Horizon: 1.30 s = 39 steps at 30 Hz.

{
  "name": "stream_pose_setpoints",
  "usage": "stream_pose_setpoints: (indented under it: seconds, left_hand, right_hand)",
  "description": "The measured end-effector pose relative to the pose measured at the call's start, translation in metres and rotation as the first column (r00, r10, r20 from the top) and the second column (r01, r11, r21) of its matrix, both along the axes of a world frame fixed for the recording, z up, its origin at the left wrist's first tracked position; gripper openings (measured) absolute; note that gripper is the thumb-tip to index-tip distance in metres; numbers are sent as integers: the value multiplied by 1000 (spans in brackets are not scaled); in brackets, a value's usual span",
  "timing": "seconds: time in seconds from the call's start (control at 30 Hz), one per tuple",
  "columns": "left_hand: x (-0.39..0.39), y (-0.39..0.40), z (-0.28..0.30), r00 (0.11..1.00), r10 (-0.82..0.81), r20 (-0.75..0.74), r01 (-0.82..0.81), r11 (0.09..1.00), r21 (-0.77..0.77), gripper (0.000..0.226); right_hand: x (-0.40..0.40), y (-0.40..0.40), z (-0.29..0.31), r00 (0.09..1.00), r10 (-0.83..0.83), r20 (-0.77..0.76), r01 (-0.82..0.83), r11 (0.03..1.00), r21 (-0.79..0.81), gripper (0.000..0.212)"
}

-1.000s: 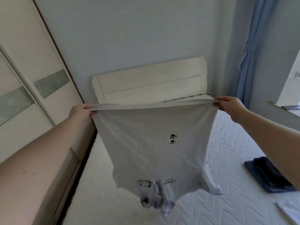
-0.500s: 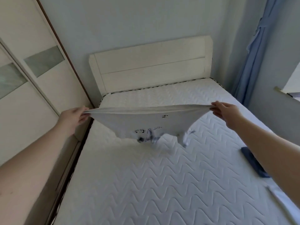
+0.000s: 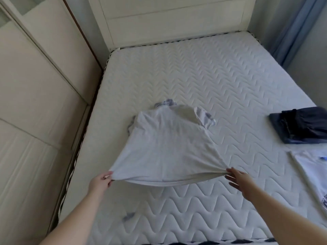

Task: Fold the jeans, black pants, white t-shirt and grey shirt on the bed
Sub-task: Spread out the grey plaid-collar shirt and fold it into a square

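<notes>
The grey shirt (image 3: 168, 147) lies spread on the mattress (image 3: 221, 82), collar end towards the headboard, its hem lifted slightly above the bed near me. My left hand (image 3: 100, 182) pinches the hem's left corner. My right hand (image 3: 238, 179) pinches the hem's right corner between thumb and forefinger, its other fingers straight. At the right edge of the bed sit the folded black pants (image 3: 307, 121) on top of the folded jeans (image 3: 283, 133). The white t-shirt (image 3: 311, 168) lies flat in front of them, partly cut off by the frame.
A cream headboard (image 3: 173, 18) stands at the far end. Wardrobe doors (image 3: 35, 103) run close along the bed's left side. A blue curtain (image 3: 290, 32) hangs at the far right. A small grey mark (image 3: 129, 215) shows on the mattress near me.
Both hands have brought the grey shirt down from hanging in the air and laid it out on the mattress, drawing its hem towards me. The view has tilted downward.
</notes>
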State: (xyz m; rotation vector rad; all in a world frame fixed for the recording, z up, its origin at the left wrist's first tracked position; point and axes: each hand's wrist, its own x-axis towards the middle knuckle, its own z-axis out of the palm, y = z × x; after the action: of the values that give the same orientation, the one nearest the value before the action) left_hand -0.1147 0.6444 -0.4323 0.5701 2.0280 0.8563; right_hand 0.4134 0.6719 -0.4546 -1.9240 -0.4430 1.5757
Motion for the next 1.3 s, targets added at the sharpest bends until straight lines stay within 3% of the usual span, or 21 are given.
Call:
stream_pose_setpoints:
  seconds: [0.33,0.6,0.87,0.97,1.1,1.3]
  left_hand:
    - [-13,-143,-88,1000,-5,19,7,989,-148,18]
    - [-40,-197,-146,999,-8,38,13,992,-128,15]
    - [-52,-227,-218,993,83,80,-69,983,-167,29]
    - [-47,-229,-228,994,71,79,-55,981,-185,31]
    - [-45,-234,-226,998,51,37,-40,969,-244,30]
    - [-40,-225,-198,998,-42,-42,29,965,-260,27]
  right_hand:
    - [-24,-113,-56,991,116,61,-106,985,-137,42]
    - [-17,-170,-114,977,87,193,-55,985,-164,43]
    - [-21,-207,-179,975,146,169,-113,975,-190,37]
    - [-30,-215,-187,974,141,177,-103,973,-207,40]
    - [-33,-216,-184,953,211,217,-141,944,-300,27]
    - [-29,-214,-162,949,230,215,-161,942,-295,42]
